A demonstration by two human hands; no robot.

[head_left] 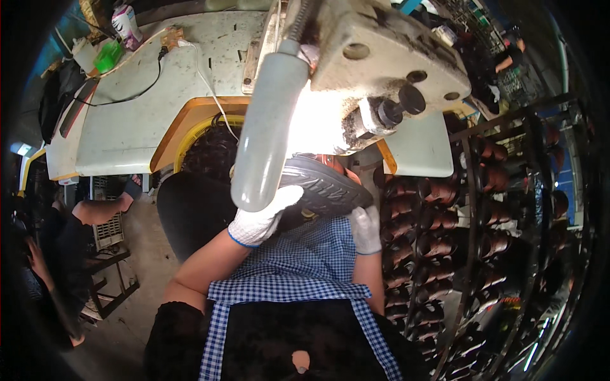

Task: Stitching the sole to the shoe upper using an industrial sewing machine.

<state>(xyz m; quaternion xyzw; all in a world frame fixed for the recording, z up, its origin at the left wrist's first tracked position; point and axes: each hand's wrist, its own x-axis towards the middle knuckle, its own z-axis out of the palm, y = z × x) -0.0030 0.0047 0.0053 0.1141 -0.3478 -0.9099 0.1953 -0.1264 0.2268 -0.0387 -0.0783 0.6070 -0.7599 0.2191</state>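
Observation:
A shoe (327, 187) with a black treaded sole and a reddish-brown upper is held above my lap, its sole turned toward me. My left hand (270, 219), in a white knit glove, grips the shoe's left end; its fingers are partly hidden behind a grey rounded cylinder (270, 133) on the machine. Around the right end closes my right hand (366, 230), gloved too. Just beyond the shoe is the head of a large sewing-type machine (387, 47), with bright light glaring under it. That glare hides part of the upper.
A pale worktable (127, 143) spreads left, with cords, a green container (108, 56) and a bottle (127, 25). Behind its cut-out sits a yellow basket (185, 143) of dark items. Racks of brown shoes (438, 216) stand close on my right. Other people are at both sides.

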